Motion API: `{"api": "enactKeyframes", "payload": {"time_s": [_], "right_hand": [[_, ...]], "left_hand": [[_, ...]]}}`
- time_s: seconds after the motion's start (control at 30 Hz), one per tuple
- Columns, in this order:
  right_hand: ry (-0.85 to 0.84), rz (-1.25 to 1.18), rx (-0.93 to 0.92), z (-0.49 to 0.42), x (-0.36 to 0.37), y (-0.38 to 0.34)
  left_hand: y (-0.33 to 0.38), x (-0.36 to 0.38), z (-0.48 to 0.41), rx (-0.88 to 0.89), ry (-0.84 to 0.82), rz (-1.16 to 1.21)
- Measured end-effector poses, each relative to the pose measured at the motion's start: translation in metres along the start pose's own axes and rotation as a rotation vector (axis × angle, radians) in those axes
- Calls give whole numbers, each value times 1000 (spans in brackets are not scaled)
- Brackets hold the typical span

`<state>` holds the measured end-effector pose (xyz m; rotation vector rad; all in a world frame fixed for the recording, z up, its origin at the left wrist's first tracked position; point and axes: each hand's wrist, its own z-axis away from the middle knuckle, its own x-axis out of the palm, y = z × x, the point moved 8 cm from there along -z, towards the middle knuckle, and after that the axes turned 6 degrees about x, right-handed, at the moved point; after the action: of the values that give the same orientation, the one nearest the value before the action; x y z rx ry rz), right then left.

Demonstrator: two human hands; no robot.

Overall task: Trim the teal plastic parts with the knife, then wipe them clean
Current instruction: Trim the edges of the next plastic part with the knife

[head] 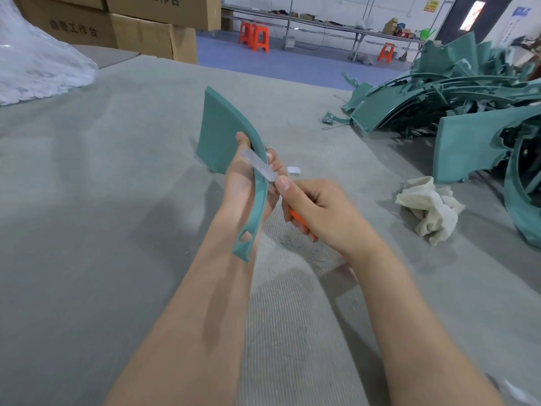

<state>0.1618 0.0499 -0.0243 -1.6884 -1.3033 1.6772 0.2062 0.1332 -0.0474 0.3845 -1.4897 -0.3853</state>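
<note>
Teal plastic part (222, 133); orange knife handle (297, 218); off-white rag (430, 208); grey ribbed table (87, 200); orange stools (254, 36).

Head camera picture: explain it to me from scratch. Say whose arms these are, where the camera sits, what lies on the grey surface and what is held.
There is no machine here: a person works with two bare hands, and one camera worn on the head looks forward and down at them. The left hand holds a curved teal plastic part upright above the grey table. The right hand grips a knife with an orange handle, its blade laid against the part's edge. To the right lie a crumpled white cloth and a pile of more teal parts. A clear plastic bag and cardboard boxes are at the far left.
</note>
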Motion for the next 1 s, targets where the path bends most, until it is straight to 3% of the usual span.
{"api": "enactKeyframes", "payload": {"time_s": [0.2,0.3,0.37,0.47,0.53,0.6,0.77,0.87,0.93,1.0], "right_hand": [[-240,58,-118,11,22,-26],[-448,28,-85,22,31,-31],[-493,-86,-28,27,25,-35],[-201,-176,126,16,-7,-21],[76,-88,251,9,-34,4],[240,88,368,4,-53,33],[229,514,514,-3,-53,76],[240,617,523,-7,-46,81],[378,630,550,-3,-64,81],[656,650,548,11,-102,72]], "left_hand": [[10,-2,-7,8,19,45],[11,-5,-8,29,30,15],[10,-4,-8,27,40,-9],[8,-5,-9,44,78,-4],[7,-9,-9,61,98,-82],[6,-12,-9,90,117,-196],[7,-18,-7,199,195,-571],[7,-16,-8,233,180,-767],[5,-12,-8,238,140,-855],[4,-9,-7,245,114,-922]]}}
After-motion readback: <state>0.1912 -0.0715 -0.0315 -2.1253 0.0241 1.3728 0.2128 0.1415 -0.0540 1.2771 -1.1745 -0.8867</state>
